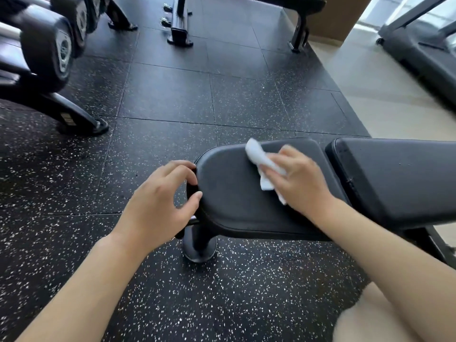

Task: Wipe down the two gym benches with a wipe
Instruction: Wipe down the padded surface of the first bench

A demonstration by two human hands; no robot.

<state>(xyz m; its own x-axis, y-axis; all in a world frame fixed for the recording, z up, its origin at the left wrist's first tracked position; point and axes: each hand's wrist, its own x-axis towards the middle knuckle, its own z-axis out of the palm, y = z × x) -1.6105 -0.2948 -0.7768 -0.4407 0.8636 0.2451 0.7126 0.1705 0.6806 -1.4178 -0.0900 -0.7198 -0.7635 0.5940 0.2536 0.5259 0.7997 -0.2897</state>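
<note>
Right hand (299, 178): blurred; fingers pinch the white wipe (262, 166) on the near bench (234, 193) seat pad
Left hand (160, 201): curled round the seat's rounded end; fingertips partly hidden
Second bench (283, 6): far off; top cut off

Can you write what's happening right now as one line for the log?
step: wiping near bench | right hand: holds wipe on seat pad | left hand: grips handle at seat end | back pad: untouched

Pretty bright overall, daylight pours in from the top right and washes out the pale tiled floor (385, 95). Wide-angle bend at the edges. Motion blur smears the black dumbbells on the rack (49, 45) and the white crumpled wipe (261, 161).
</note>
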